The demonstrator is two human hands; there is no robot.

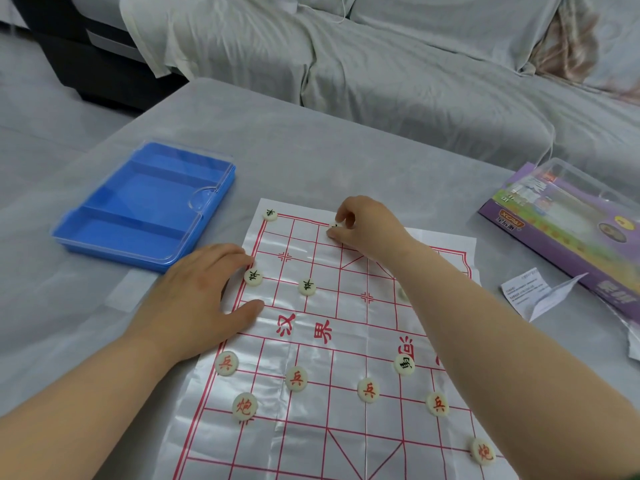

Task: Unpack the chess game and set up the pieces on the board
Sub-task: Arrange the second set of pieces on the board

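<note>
Chess pieces are lying scattered over the thin plastic board (332,341), which is spread on the grey table (311,140) in front of me, and I am judging the setup to be well short of complete. I am pinching a black-lettered piece (334,224) between the thumb and bent fingertips of my right hand (367,226), lowering it onto a crossing along the far back rank, where the major black pieces belong; most of that disc is hidden under my fingers, so I cannot read its character. My left hand (201,292) is lying flat with fingers spread and gripping nothing, pressing the creased left edge of the sheet so it is not sliding or curling as I place; its fingertips are just beside a black soldier (253,276). Another black piece (269,214) is sitting at the far left corner, and a second soldier (307,286) is standing on its row. Nearer me, red soldiers (296,378) are lining their row and a red cannon (245,406) is sitting behind them. One black horse (404,364) is resting on the red half, seemingly out of place. A blue tray (145,206) is lying empty at the left, well apart from the board, and the purple box (568,230) is resting at the right.
</note>
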